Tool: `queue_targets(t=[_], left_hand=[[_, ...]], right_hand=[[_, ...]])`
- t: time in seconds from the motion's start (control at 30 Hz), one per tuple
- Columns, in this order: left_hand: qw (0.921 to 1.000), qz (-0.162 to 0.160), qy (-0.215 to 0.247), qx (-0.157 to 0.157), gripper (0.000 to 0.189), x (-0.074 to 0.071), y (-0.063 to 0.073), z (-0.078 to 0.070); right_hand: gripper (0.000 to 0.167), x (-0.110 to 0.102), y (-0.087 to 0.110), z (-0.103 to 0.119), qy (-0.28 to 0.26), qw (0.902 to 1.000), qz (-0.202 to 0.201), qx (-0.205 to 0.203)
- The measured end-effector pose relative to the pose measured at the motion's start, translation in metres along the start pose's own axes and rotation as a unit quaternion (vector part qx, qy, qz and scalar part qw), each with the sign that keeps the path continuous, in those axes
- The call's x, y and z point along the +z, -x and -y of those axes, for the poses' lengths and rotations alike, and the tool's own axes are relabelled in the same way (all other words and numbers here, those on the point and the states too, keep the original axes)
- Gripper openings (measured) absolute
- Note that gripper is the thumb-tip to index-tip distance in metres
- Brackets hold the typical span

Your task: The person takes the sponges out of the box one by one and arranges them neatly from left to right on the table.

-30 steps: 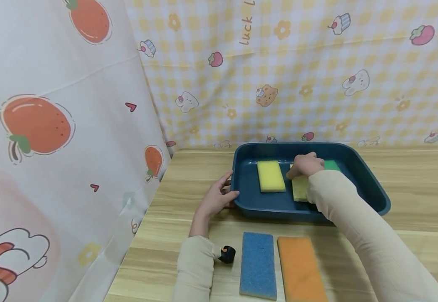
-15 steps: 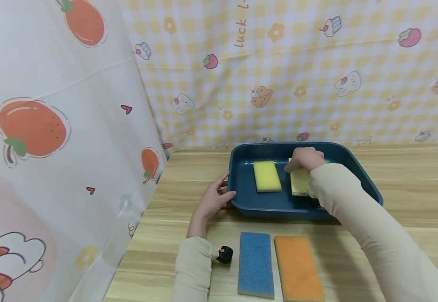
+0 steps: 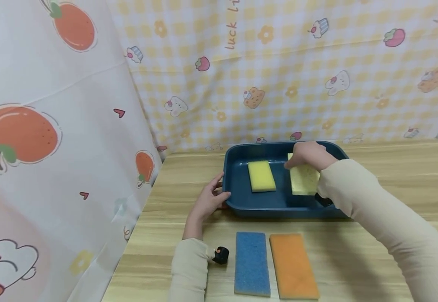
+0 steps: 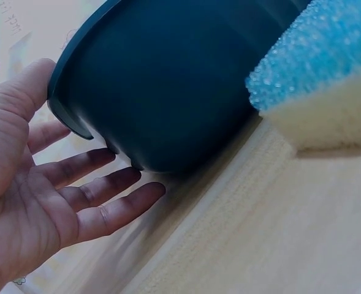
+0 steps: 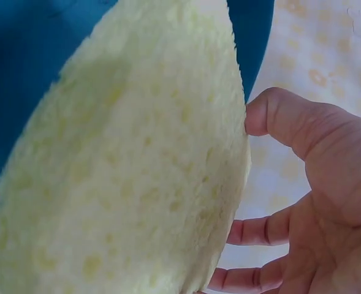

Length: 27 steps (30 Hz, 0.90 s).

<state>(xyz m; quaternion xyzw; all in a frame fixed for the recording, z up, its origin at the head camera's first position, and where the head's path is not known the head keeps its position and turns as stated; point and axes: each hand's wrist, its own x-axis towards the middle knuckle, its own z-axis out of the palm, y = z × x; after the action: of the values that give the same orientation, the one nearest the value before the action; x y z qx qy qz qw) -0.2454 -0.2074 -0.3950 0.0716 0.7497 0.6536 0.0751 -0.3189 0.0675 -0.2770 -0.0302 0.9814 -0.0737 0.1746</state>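
A pale yellow sponge (image 3: 303,180) is in my right hand (image 3: 311,155), pinched between thumb and fingers at its far edge. It hangs tilted over the right part of the dark blue tray (image 3: 283,203), and its porous face fills much of the right wrist view. Left of it, a yellow sponge (image 3: 262,176) lies flat in the tray. My left hand (image 3: 205,203) rests against the tray's left end. In the left wrist view its thumb meets the rim and its fingers (image 4: 100,187) spread, nearly straight, along the outer wall.
On the wooden table (image 3: 158,218), a blue sponge (image 3: 252,263) and an orange sponge (image 3: 294,266) lie side by side in front of the tray. Patterned cloth (image 3: 279,75) hangs close behind the tray and at the left.
My right hand has raised the pale yellow sponge, showing more of its face. The green patch beside the hand has gone from sight. The head view has turned slightly right.
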Motion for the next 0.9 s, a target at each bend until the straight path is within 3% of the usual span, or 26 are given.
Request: queue_targets(t=[0.3, 0.53, 0.9], left_hand=[[1.0000, -0.007, 0.004, -0.003, 0.064, 0.000, 0.001, -0.001], [0.9999, -0.006, 0.011, -0.003, 0.065, 0.001, 0.001, -0.001], [1.0000, -0.002, 0.008, -0.001, 0.066, 0.001, 0.000, -0.001]], right_hand=[[0.044, -0.006, 0.023, -0.007, 0.046, 0.9986, 0.015, -0.024], [0.077, -0.005, 0.046, -0.013, 0.047, 0.9980, -0.016, -0.039], [0.093, 0.009, 0.084, -0.026, 0.064, 0.9929, -0.041, -0.091]])
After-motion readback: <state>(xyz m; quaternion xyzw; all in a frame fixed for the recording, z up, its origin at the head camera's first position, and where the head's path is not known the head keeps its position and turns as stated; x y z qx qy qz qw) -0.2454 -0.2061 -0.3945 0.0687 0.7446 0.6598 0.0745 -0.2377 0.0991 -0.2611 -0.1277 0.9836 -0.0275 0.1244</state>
